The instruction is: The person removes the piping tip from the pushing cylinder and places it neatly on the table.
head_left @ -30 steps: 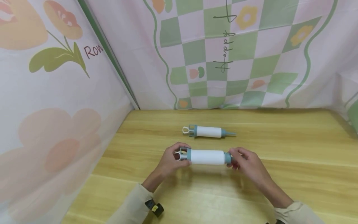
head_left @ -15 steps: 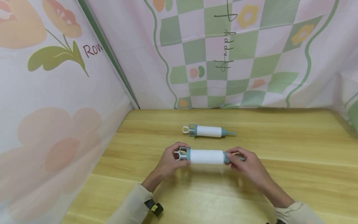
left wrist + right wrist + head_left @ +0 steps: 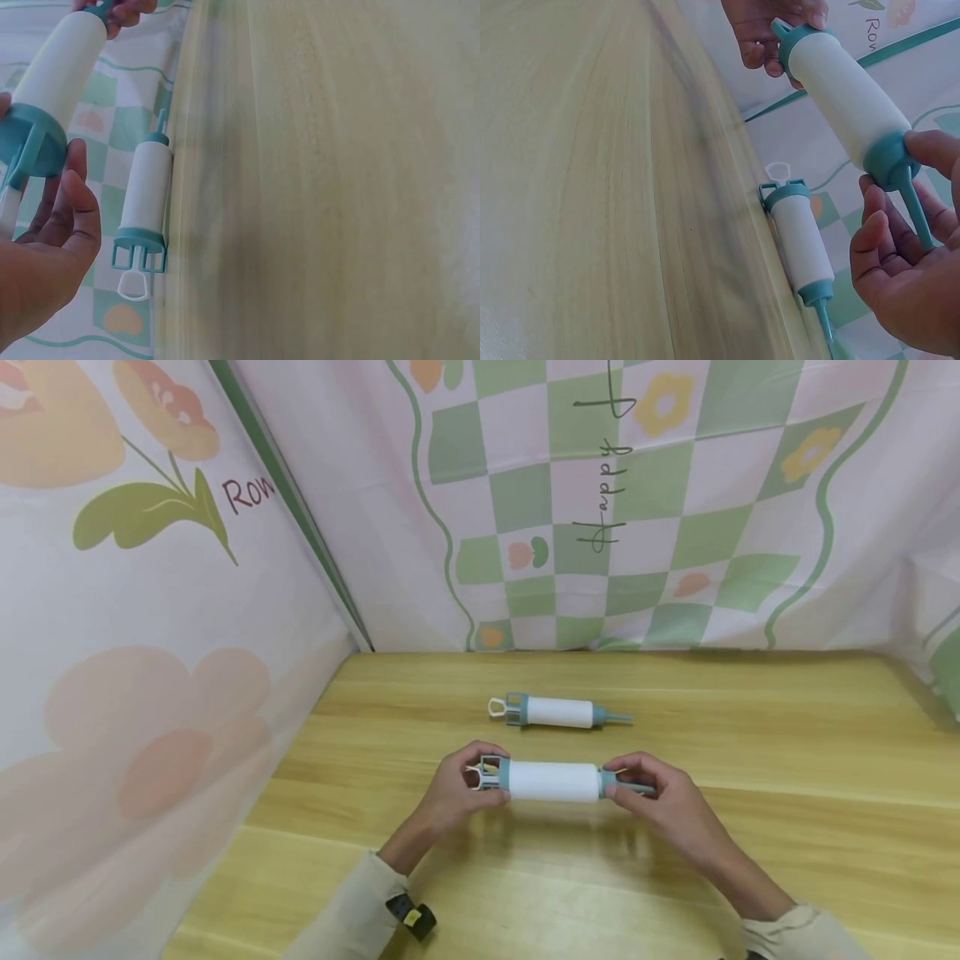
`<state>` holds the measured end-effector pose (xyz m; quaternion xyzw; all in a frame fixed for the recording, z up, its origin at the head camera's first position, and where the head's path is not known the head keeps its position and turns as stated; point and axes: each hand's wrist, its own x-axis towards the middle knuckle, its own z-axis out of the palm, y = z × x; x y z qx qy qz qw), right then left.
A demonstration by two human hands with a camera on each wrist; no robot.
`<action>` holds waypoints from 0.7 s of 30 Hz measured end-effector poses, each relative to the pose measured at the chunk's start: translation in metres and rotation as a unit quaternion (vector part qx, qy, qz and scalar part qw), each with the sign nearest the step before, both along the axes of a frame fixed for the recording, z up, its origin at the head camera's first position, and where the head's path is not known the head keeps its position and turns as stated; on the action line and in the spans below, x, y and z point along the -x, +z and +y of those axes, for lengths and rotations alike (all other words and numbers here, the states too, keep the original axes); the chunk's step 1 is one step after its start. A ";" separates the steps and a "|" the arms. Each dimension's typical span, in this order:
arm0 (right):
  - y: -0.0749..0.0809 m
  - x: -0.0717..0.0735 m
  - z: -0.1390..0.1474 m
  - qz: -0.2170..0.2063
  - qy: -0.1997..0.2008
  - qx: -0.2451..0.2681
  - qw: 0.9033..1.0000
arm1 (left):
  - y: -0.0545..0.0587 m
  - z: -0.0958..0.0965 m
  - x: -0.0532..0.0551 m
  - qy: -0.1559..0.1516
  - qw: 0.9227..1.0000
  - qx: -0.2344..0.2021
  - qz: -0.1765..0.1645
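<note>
White-barrelled syringe (image 3: 553,782), up above the tabletop (image 3: 810,860), spanning two hands! Left hand (image 3: 459,787) has its grip curled about the teal collar (image 3: 43,135) at the handle end; right hand (image 3: 671,793) has a narrow grip, thumb and fingers pinching the teal nozzle cap (image 3: 887,160). Now for the danger: that cap is small and probably smooth, so a twist or tug could make the pinch slip. Whether it's seated fully, I can't tell; if loose, it could pop off and drop. Just beyond lies a second syringe (image 3: 560,712), near enough that a sudden jerk could knock it askew.
</note>
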<state>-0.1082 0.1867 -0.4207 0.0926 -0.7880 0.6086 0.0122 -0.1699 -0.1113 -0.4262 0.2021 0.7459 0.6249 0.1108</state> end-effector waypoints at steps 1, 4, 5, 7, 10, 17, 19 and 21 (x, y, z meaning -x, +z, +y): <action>-0.001 0.000 0.000 0.009 0.001 0.001 1.000 | 0.000 0.000 0.000 0.000 1.000 0.000 0.000; -0.003 0.000 -0.001 0.040 0.003 0.005 0.999 | 0.001 0.000 -0.001 0.000 1.000 -0.002 -0.003; -0.003 0.000 -0.002 0.051 0.004 0.007 0.999 | 0.001 0.000 -0.001 0.001 1.000 -0.003 -0.004; -0.004 0.000 -0.003 0.069 0.005 0.011 0.998 | 0.001 0.000 -0.001 0.003 1.000 -0.003 -0.008; -0.004 0.001 -0.003 0.083 0.007 0.019 0.996 | 0.000 -0.001 -0.001 0.007 1.000 -0.002 -0.012; -0.002 0.000 -0.004 0.075 0.006 0.026 0.997 | 0.002 -0.001 -0.001 0.009 1.000 0.000 -0.013; -0.002 -0.001 -0.004 0.073 0.003 0.026 0.997 | 0.002 -0.002 -0.001 0.008 1.000 0.001 -0.012; -0.001 -0.001 -0.003 0.070 0.001 0.024 0.997 | 0.001 -0.002 -0.001 0.007 1.000 0.000 -0.012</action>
